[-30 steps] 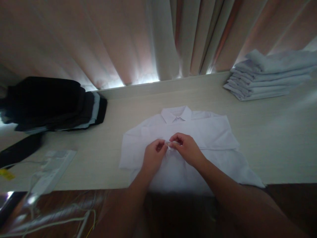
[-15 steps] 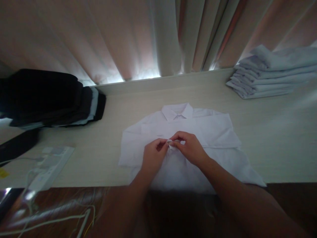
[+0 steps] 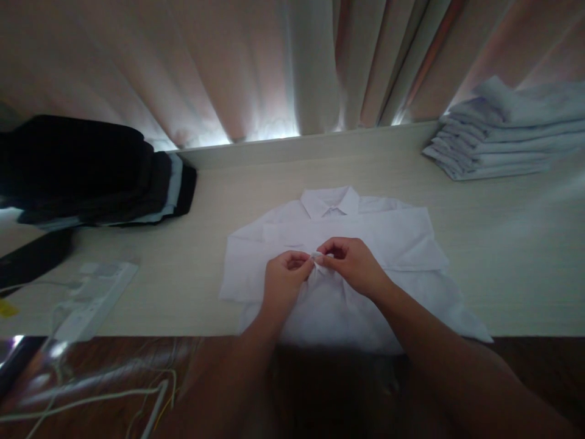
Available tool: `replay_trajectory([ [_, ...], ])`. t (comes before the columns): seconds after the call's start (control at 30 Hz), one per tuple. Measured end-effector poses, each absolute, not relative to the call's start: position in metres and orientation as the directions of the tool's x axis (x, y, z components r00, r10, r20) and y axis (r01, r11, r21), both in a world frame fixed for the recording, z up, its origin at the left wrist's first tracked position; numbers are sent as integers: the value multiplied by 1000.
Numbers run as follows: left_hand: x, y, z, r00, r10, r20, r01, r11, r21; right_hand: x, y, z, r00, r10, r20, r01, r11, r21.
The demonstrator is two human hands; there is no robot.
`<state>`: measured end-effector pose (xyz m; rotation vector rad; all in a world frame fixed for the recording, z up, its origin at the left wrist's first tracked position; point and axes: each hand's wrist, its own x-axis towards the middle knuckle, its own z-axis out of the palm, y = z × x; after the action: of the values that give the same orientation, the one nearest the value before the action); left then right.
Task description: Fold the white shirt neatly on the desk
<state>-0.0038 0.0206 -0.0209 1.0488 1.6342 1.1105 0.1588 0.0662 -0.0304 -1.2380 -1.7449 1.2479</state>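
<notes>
A white collared shirt [image 3: 393, 231] lies spread front side up, its collar pointing away from me and its lower part reaching over the near table edge. My left hand [image 3: 287, 274] pinches the fabric at the middle of the shirt front. Right beside it, my right hand [image 3: 350, 262] pinches the same gathered bit of cloth between thumb and finger. The fingertips of both hands nearly meet there, and the cloth bunches up under them. Whether a button is between the fingers is too small to tell.
On the pale table [image 3: 228, 183], a stack of folded white shirts [image 3: 512, 140] stands at the back right. Dark folded clothes [image 3: 91, 171] are piled at the left, near a white power strip [image 3: 98, 299] with cables. Curtains [image 3: 228, 67] hang behind the table.
Both hands stay at the same spot on the shirt front with slightly shifted fingers; the right fingers curl more over the pinched cloth. The view has tilted a little.
</notes>
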Motion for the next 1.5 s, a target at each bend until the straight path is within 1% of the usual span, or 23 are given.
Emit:
replay_trajectory([
  [0.13,-6,19,-20,-248,956,-157,187,206,960,160,67,-32,-379,924,-47,246,52,-968],
  [0.27,-10,18,-19,-213,973,-91,247,144,958,161,67,-34,-391,916,-85,215,1,-977],
  [0.4,-12,17,-20,-175,985,-2,310,57,949,160,66,-33,-401,909,-111,160,-50,-986],
  [0.6,-13,14,-19,-124,987,104,347,-55,936,163,63,-28,-420,895,-151,54,-141,-988],
  [0.73,-17,14,-19,-33,984,174,421,-144,896,163,60,-27,-402,903,-154,49,-147,-988],
  [0.83,-22,15,-19,28,975,219,440,-208,873,163,60,-27,-397,905,-154,69,-138,-988],
  [0.93,-27,18,-18,88,977,193,423,-213,881,162,61,-28,-389,910,-142,109,-108,-988],
  [1.0,-30,22,-18,120,987,106,374,-144,916,160,61,-29,-382,915,-126,136,-79,-988],
  [1.07,-32,27,-20,112,994,14,294,-46,955,157,60,-29,-387,916,-108,146,-55,-988],
  [1.17,-32,32,-24,76,996,-49,205,32,978,154,59,-29,-416,905,-91,134,-37,-990],
  [1.3,-30,32,-29,120,992,-36,221,8,975,154,59,-28,-437,896,-78,108,-34,-994],
  [1.5,-32,30,-29,163,982,93,374,-148,916,158,59,-34,-470,876,-105,85,-73,-994],
])
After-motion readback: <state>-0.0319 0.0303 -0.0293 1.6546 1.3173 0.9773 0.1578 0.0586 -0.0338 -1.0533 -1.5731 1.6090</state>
